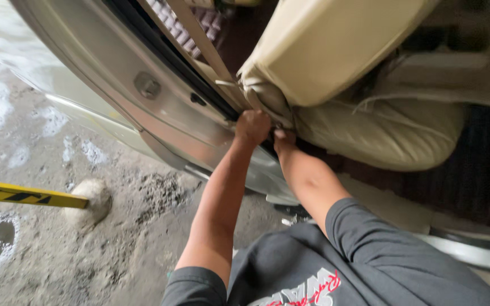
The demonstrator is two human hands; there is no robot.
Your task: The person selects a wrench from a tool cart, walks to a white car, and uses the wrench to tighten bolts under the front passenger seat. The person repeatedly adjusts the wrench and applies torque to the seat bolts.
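Head view: left hand (pixel 252 126) clenched in a fist at the base of the beige car seat (pixel 370 130), against the door pillar (pixel 165 107). Right hand (pixel 284 140) just beside, fingers tucked under the seat edge; grasp impossible to tell.

Wet, muddy concrete floor (pixel 58 249); yellow-black striped bar (pixel 24 194); daylight.

Car seat (pixel 370 107) right of door pillar (pixel 160 107), both hands between them
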